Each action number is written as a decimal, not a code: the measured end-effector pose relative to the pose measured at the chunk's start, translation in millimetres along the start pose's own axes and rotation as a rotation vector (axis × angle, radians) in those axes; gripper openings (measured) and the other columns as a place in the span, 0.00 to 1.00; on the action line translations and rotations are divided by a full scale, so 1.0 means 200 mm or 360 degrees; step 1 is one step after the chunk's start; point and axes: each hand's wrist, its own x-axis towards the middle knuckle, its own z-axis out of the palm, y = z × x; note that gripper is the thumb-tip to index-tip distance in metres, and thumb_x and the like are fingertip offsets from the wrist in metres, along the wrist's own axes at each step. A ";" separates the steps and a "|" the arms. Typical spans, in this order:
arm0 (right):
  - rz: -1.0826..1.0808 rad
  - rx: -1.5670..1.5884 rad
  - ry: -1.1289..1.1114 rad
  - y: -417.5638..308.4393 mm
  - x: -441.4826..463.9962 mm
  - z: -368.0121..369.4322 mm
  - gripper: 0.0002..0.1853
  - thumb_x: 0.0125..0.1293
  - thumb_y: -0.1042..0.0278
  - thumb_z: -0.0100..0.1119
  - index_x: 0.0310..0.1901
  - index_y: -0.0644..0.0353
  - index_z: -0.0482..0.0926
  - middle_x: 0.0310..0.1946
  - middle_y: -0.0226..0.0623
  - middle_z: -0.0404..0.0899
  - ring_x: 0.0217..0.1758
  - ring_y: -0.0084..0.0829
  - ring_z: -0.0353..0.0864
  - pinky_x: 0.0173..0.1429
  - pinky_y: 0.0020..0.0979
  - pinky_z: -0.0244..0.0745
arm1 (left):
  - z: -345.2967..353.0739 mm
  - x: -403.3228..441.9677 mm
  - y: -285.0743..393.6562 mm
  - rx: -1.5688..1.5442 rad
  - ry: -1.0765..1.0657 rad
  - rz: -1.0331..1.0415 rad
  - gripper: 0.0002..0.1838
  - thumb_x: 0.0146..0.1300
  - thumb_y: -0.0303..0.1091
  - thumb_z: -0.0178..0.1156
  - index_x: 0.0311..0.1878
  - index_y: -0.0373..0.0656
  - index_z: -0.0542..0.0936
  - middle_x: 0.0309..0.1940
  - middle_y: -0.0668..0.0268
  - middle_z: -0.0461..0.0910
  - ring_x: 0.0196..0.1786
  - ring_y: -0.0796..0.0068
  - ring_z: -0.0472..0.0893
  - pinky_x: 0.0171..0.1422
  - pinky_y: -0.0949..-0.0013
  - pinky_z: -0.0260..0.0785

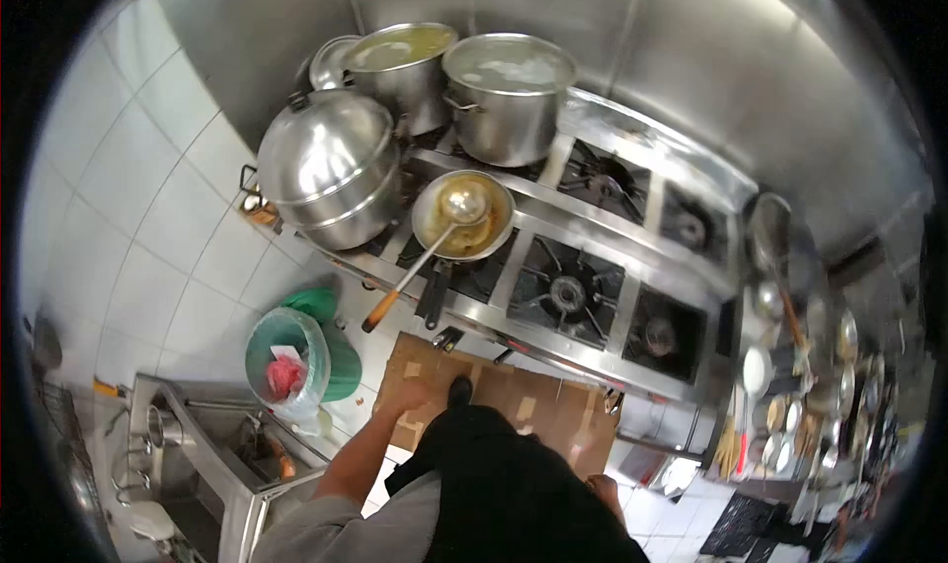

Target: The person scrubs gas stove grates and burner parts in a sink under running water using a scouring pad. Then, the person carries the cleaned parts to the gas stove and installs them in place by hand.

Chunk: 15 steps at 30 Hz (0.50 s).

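My left hand [407,393] hangs low in front of the stove, over brown cardboard [523,395] on the floor. Its fingers blend into the cardboard and are hard to make out. Beside my dark apron, my right hand [604,486] is partly in view, its fingers mostly hidden. Neither hand touches the frying pan [423,229], which sits on the front left burner with brownish liquid inside. A ladle [420,265] rests in the pan, its wood-coloured handle sticking out over the stove's front edge next to the pan's black handle [434,296].
Two tall pots [509,123] of liquid stand at the back, near a domed lidded steamer pot [331,168]. Bare burners [568,293] lie to the right. A green lined bin [341,365] and a steel sink [207,464] are left; utensils [780,435] crowd the right.
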 end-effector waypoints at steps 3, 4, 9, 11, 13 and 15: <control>-0.0104 0.0153 0.0007 -0.56 -0.03 0.21 0.11 0.68 0.68 0.56 0.45 0.68 0.76 0.34 0.43 0.82 0.32 0.34 0.84 0.36 0.32 0.81 | -0.28 -0.17 0.02 -0.1391 0.0457 -0.0379 0.22 0.73 0.51 0.46 0.46 0.40 0.78 0.33 0.58 0.83 0.32 0.65 0.84 0.32 0.61 0.78; -0.0076 0.0471 -0.0093 -0.81 -0.04 0.33 0.13 0.68 0.66 0.57 0.46 0.67 0.76 0.37 0.43 0.82 0.37 0.35 0.84 0.42 0.32 0.81 | -0.42 -0.22 0.10 -0.1359 0.0564 -0.0355 0.22 0.72 0.51 0.47 0.47 0.41 0.79 0.32 0.61 0.84 0.33 0.66 0.84 0.36 0.59 0.77; -0.0259 0.0189 -0.0670 -1.61 0.32 1.09 0.15 0.69 0.63 0.57 0.50 0.65 0.76 0.44 0.41 0.80 0.45 0.32 0.81 0.49 0.34 0.78 | -0.84 -0.35 0.55 -0.1078 0.0670 0.0248 0.26 0.67 0.56 0.52 0.46 0.41 0.81 0.39 0.58 0.83 0.43 0.64 0.83 0.43 0.58 0.76; -0.0432 0.0026 -0.0958 -1.70 0.60 1.36 0.14 0.65 0.66 0.58 0.50 0.62 0.73 0.43 0.38 0.79 0.46 0.30 0.80 0.49 0.31 0.74 | -0.83 -0.28 0.72 -0.0910 0.0553 0.0209 0.30 0.63 0.60 0.56 0.48 0.39 0.81 0.38 0.59 0.82 0.39 0.66 0.82 0.35 0.64 0.77; -0.0185 0.0466 -0.1484 -1.83 0.77 1.55 0.08 0.66 0.64 0.58 0.39 0.59 0.74 0.32 0.36 0.77 0.39 0.30 0.77 0.46 0.30 0.74 | -0.84 -0.17 0.84 -0.0688 0.0270 0.0109 0.33 0.61 0.63 0.58 0.43 0.35 0.82 0.26 0.60 0.81 0.27 0.68 0.81 0.25 0.65 0.75; 0.0084 0.0605 -0.1144 -1.95 0.72 1.76 0.09 0.71 0.62 0.51 0.38 0.58 0.74 0.32 0.34 0.77 0.37 0.29 0.78 0.44 0.31 0.75 | -0.75 -0.15 0.90 -0.0756 0.0436 0.0098 0.34 0.61 0.61 0.58 0.31 0.28 0.80 0.19 0.57 0.79 0.22 0.65 0.80 0.23 0.63 0.74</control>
